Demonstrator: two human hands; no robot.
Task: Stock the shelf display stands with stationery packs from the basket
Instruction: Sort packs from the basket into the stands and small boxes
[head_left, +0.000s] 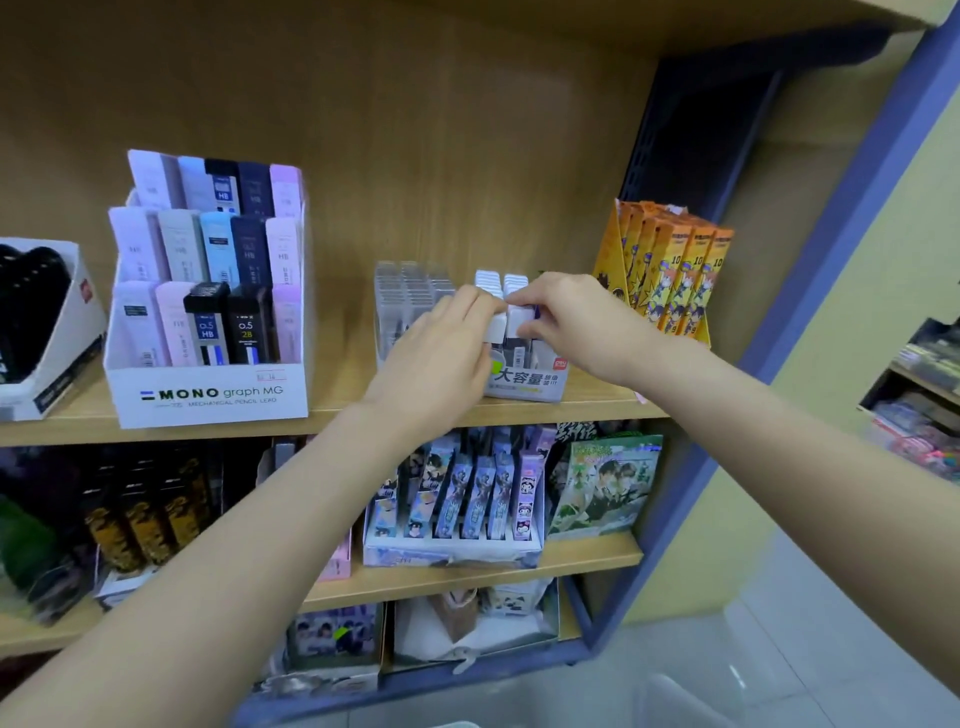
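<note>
Over grey display stand (525, 385) on upper shelf (340, 376) — our left hand (444, 348) pinches white pack (497, 327), right hand (576, 322) pinches neighbouring pack (521, 318) — packs touching.

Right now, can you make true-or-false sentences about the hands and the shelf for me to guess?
1. The left hand and the right hand both grip white-capped packs above the grey display box. True.
2. The MONO box stands to the right of the hands. False: it stands to their left.
3. The orange packs share a shelf with the grey display box. True.
4. The left hand is flat open and touches nothing. False: it grips the white-capped packs.
</note>
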